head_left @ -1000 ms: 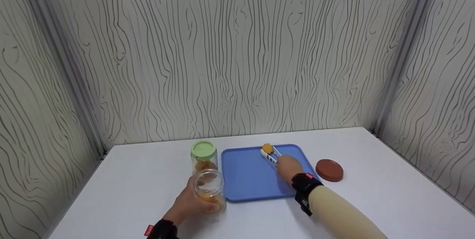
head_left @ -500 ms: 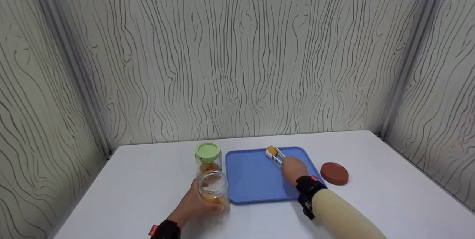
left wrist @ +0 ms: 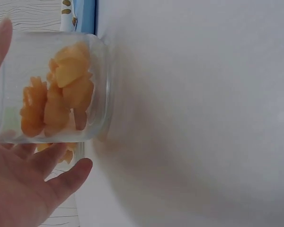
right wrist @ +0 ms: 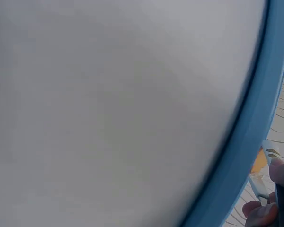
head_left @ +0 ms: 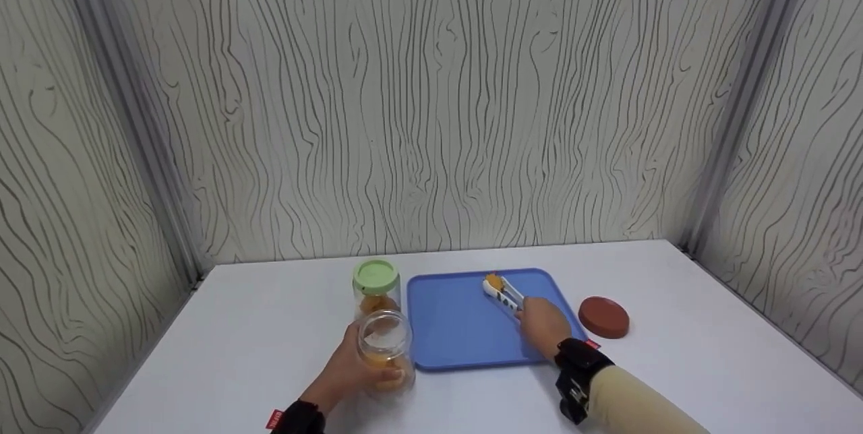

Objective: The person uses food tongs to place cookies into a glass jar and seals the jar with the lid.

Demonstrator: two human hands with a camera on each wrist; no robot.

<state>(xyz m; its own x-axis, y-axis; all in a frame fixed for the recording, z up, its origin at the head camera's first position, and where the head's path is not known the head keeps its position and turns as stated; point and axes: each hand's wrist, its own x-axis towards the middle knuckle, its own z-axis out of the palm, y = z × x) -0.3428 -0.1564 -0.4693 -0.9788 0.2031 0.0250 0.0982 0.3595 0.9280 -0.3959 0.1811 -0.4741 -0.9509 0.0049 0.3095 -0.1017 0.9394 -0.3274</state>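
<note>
My right hand (head_left: 545, 323) grips white patterned tongs (head_left: 503, 295) over the blue tray (head_left: 448, 326). An orange, scallop-edged piece (head_left: 494, 282), cookie-like in look, sits between the tips of the tongs; it also shows in the right wrist view. My left hand (head_left: 350, 365) holds a clear, lidless jar (head_left: 384, 353) upright at the tray's near left corner. Several orange scalloped pieces (left wrist: 68, 85) lie in that jar, seen through its wall in the left wrist view. In that same view the left thumb and fingers lie on opposite sides of the jar.
Behind the held jar stands a second jar with a green lid (head_left: 376, 276) and orange-brown pieces inside. A reddish-brown round lid (head_left: 604, 317) lies on the white table (head_left: 222, 353) right of the tray. Wood-patterned panels (head_left: 431, 117) rise behind the table and at both sides.
My right hand has moved toward me and slightly right, with the tongs and the orange piece coming back from the tray's far edge. The left hand stays on the jar.
</note>
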